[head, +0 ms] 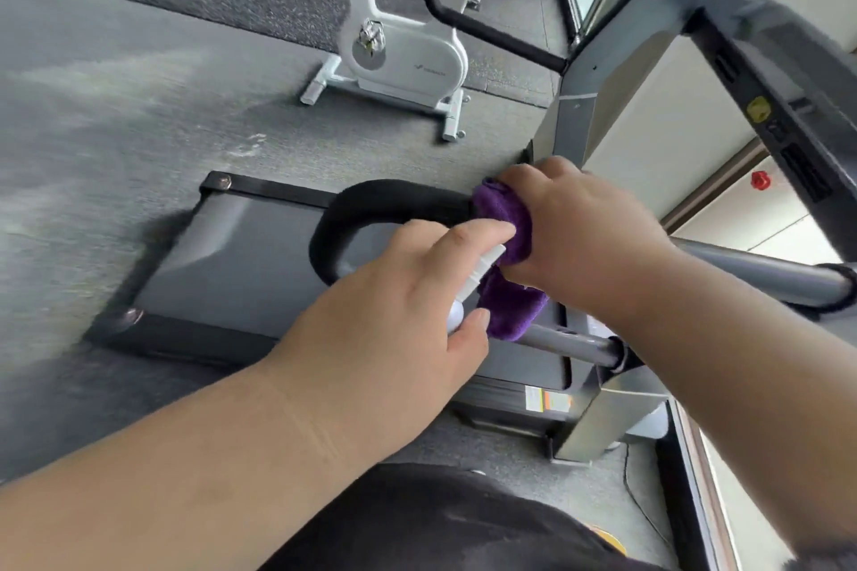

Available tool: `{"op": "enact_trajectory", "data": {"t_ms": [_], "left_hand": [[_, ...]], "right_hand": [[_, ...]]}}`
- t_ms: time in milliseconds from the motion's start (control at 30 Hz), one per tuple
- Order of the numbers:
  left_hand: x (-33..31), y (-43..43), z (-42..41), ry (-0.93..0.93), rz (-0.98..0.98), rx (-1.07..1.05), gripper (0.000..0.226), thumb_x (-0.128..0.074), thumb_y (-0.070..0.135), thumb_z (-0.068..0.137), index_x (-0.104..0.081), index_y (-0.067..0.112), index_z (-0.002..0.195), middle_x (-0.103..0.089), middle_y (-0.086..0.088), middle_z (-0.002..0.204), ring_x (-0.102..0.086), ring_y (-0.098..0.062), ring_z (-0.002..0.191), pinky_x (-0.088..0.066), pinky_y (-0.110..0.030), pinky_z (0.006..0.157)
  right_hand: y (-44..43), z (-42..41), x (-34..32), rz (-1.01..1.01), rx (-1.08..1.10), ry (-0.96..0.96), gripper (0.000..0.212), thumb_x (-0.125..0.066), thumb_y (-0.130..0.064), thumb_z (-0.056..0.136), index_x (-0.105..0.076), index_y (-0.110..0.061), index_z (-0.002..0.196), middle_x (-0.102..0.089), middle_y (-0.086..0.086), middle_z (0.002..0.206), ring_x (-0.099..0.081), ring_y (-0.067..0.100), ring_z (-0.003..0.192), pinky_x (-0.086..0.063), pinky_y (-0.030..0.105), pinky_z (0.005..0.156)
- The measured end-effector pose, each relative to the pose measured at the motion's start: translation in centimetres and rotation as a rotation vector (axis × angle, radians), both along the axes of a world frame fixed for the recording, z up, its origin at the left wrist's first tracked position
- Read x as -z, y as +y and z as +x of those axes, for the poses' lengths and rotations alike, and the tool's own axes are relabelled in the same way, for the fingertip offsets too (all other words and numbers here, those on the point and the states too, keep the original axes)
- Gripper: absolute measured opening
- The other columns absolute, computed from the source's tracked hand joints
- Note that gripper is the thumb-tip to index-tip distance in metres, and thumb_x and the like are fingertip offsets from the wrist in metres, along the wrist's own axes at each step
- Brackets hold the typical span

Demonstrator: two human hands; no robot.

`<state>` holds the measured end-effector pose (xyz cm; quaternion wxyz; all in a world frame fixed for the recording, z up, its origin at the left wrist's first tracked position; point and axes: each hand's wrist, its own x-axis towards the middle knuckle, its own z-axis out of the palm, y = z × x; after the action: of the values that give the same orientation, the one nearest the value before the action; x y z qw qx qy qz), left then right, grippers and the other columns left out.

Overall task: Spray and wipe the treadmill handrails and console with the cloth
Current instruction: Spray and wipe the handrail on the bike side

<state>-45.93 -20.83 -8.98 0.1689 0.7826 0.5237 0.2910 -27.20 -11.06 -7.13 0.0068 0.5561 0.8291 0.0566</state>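
Note:
My right hand (575, 227) grips a purple cloth (508, 287) wrapped round the near black padded handrail (371, 204) of the treadmill. My left hand (394, 311) holds a small white spray bottle (468, 287), index finger on its top, nozzle right beside the cloth. The handrail curves in a loop above the grey treadmill deck (241, 264). The dark console (760, 74) slants across the upper right. A second black handrail (468, 19) loops at the top centre.
A white exercise bike (399, 56) stands on the grey carpet beyond the treadmill. A grey metal bar (751, 269) runs to the right under my right forearm. Windows and a wall lie along the right edge. Dark clothing fills the bottom centre.

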Motion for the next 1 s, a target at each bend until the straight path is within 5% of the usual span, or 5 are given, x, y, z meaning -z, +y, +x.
{"op": "enact_trajectory", "data": {"t_ms": [233, 367, 467, 767, 1000], "left_hand": [[0.7, -2.5, -4.0, -0.022, 0.029, -0.095, 0.061, -0.061, 0.038, 0.084, -0.034, 0.045, 0.138, -0.043, 0.016, 0.122, -0.059, -0.013, 0.083, -0.054, -0.038, 0.064], [0.4, -3.6, -4.5, -0.051, 0.022, -0.112, 0.062, -0.064, 0.034, 0.085, -0.033, 0.048, 0.137, -0.045, 0.017, 0.12, -0.058, -0.01, 0.085, -0.053, -0.036, 0.067], [0.3, -3.9, -4.6, -0.056, 0.04, -0.123, 0.063, -0.065, 0.035, 0.084, -0.032, 0.049, 0.136, -0.041, 0.02, 0.119, -0.055, -0.009, 0.086, -0.053, -0.035, 0.067], [-0.2, -4.1, -3.9, -0.024, 0.065, -0.067, 0.063, -0.063, 0.037, 0.079, -0.037, 0.047, 0.136, -0.045, 0.018, 0.122, -0.059, -0.011, 0.082, -0.053, -0.035, 0.065], [-0.3, -3.8, -4.1, -0.008, 0.068, -0.02, 0.061, -0.061, 0.038, 0.08, -0.037, 0.045, 0.136, -0.04, 0.021, 0.12, -0.053, -0.007, 0.085, -0.053, -0.033, 0.063]], "right_hand": [[1.4, -9.1, 0.2, 0.032, -0.098, -0.065, 0.048, -0.053, -0.024, 0.086, -0.043, -0.02, 0.132, -0.052, 0.011, 0.115, -0.06, 0.037, 0.093, -0.049, 0.041, 0.069], [1.8, -14.0, 0.9, 0.101, -0.184, -0.237, 0.035, -0.038, -0.016, 0.101, -0.047, -0.017, 0.134, -0.048, 0.016, 0.121, -0.055, 0.039, 0.104, -0.038, 0.041, 0.067], [1.9, -15.0, 0.7, 0.073, -0.208, -0.278, 0.036, -0.036, -0.021, 0.105, -0.046, -0.019, 0.138, -0.047, 0.016, 0.124, -0.052, 0.04, 0.111, -0.038, 0.042, 0.071], [0.1, -8.4, 0.5, -0.058, 0.031, 0.15, 0.064, -0.066, -0.036, 0.079, -0.042, -0.025, 0.137, -0.053, 0.011, 0.122, -0.058, 0.037, 0.109, -0.05, 0.044, 0.088], [-1.4, -0.6, -0.1, -0.031, 0.255, 0.106, 0.082, -0.072, -0.062, 0.061, -0.045, -0.035, 0.133, -0.059, 0.003, 0.118, -0.059, 0.033, 0.11, -0.041, 0.049, 0.103]]}}
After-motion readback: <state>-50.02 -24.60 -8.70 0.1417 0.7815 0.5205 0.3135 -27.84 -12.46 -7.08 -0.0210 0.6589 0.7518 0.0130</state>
